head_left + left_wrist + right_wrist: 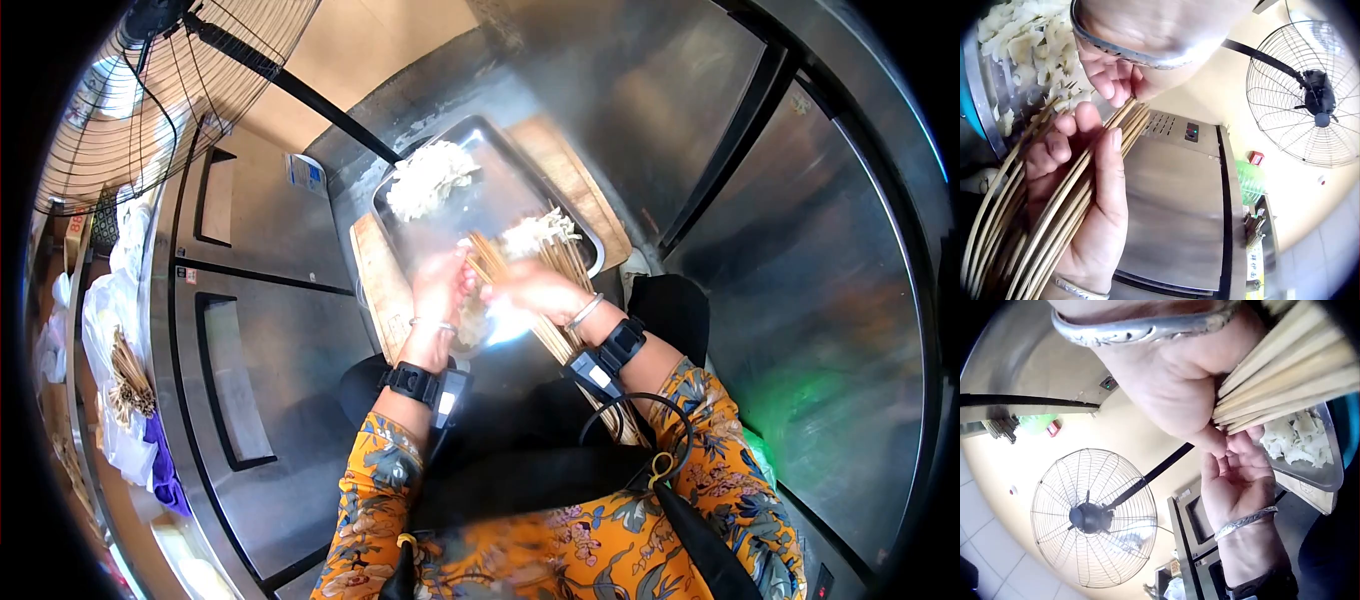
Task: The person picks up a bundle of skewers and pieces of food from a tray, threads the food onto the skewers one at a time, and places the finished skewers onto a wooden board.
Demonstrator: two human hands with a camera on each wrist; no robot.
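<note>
Gripping a bundle of thin, pale-brown wooden sticks (1297,369), the right hand (540,290) had its thumb laid along them and its fingers curled, while the tips pointed toward the left hand (438,285), whose bent fingers met at those tips, though whether they pinched them I could not tell. Ahead of both hands sat a rectangular silver metal tray (495,195), with a heap of flat, ragged white pieces (435,178) beyond the left hand and more white-ended wooden sticks (565,245) just past the right.
</note>
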